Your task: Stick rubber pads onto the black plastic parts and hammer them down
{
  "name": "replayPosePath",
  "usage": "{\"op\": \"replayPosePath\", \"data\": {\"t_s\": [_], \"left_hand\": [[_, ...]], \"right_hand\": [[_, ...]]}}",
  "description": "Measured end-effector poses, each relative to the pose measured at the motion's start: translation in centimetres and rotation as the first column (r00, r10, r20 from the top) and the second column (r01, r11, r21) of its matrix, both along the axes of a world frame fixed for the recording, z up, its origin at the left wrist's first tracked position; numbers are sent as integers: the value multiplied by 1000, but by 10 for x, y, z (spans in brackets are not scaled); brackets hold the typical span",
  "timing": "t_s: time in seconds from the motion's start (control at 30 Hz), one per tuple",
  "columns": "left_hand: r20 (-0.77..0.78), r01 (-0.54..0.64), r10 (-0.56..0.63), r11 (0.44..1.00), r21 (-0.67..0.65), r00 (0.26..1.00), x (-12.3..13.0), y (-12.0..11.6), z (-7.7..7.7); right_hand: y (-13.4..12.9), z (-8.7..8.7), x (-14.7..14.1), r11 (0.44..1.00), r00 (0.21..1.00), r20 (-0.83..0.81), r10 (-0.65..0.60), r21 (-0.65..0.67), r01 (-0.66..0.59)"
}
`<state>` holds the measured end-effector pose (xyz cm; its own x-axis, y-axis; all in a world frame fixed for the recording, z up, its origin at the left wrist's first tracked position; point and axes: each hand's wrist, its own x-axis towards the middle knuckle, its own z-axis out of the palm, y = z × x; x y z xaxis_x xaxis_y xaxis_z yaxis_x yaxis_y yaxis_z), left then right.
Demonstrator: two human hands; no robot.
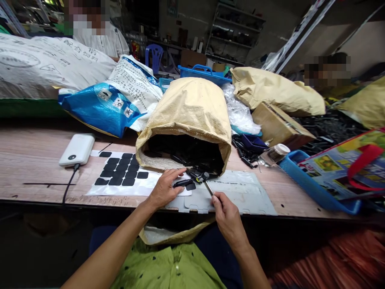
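My right hand [227,213] has its fingers clamped on the slim, shiny metal handle of a small hammer [208,187], its dark, blunt head tilted away from me. The fingers of my left hand [165,188] are bent, thumb and forefinger apart with a slender, glossy black part [184,183] between them; I cannot tell whether they pinch it. The part lies just beside the hammer's head, near the middle of the front edge of the table [39,166]. Beneath is a flat grey board [252,196], notched along that edge. Reaching out to my left is a white sheet [144,189] bearing rows of matt black squares [118,171] with rounded corners. Just beyond my fingers a creased tan sack [192,102] lies with its wide mouth towards me, dark pieces [204,156] heaped inside.

Towards the table's left end sits a smooth white power bank [78,148], its cable [68,188] drooping to the front edge; behind is a crinkled blue-and-white sack [104,106]. Towards the right end are a clear jar [272,155], a cardboard box [275,128] and, at the front, a blue plastic tray [308,184] carrying a glossy printed bag [327,166].
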<state>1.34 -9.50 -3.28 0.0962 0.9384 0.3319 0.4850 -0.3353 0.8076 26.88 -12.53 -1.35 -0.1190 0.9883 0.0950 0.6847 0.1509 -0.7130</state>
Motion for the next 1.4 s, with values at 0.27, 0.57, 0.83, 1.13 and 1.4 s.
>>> {"op": "replayPosePath", "data": {"t_s": [0.27, 0.57, 0.83, 1.13, 1.4], "left_hand": [[-167, -108, 107, 994, 0, 980, 0, -1, -5], [-165, 37, -56, 993, -116, 985, -16, -3, 1], [-110, 90, -106, 986, -143, 988, -22, 2, 3], [-89, 63, -79, 984, -169, 993, -21, 0, 7], [-78, 59, -72, 986, -154, 994, -21, 1, 1]], "right_hand": [[-9, 3, -4, 999, 998, -53, -37, 2, 38], [-28, 8, -28, 986, 992, -58, 114, 129, -106], [-32, 10, -50, 946, 974, 90, 206, 234, -222], [-34, 7, -56, 934, 954, 250, 168, 270, -235], [-37, 0, -47, 943, 957, 263, 120, 271, -193]]}}
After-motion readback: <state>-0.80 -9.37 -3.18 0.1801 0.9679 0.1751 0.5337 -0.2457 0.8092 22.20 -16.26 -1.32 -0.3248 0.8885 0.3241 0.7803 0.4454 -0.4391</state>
